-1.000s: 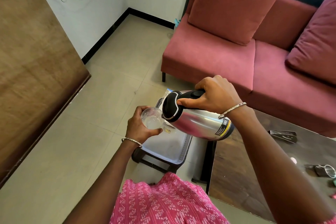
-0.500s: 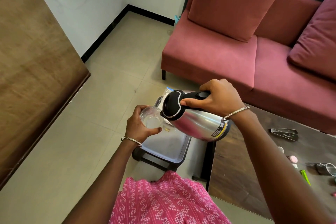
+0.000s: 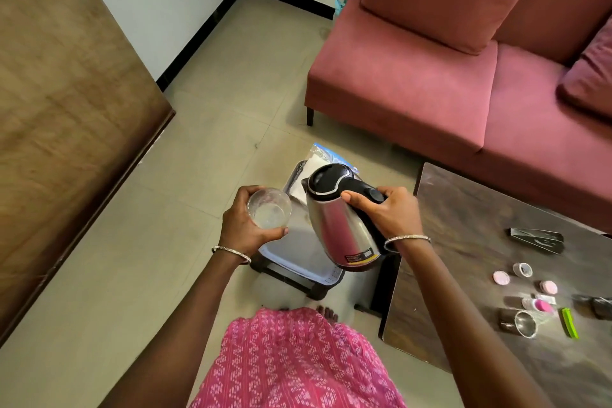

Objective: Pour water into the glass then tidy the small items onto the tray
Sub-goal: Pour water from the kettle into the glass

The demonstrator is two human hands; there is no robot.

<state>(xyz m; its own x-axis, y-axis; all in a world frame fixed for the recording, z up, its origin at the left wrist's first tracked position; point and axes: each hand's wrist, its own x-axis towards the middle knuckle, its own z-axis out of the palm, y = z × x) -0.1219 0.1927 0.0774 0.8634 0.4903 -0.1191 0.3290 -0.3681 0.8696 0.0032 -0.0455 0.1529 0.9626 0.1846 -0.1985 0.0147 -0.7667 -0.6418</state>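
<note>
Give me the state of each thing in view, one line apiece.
glass: upright, looks partly filled, gripped by left hand.
kettle: lid shut, nearly upright, spout clear of glass, held by right hand.
tray: on the stool, below kettle.
small items: loose on the table, not on tray.
steel cup: lying on its side.

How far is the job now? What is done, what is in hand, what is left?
Done, it seems: the glass in the left hand holds some water, and the kettle is nearly upright, its spout away from the glass. In hand: the right hand grips the kettle's handle; neither is set down yet. Left: the small items lie on the table, not on the tray.
</note>
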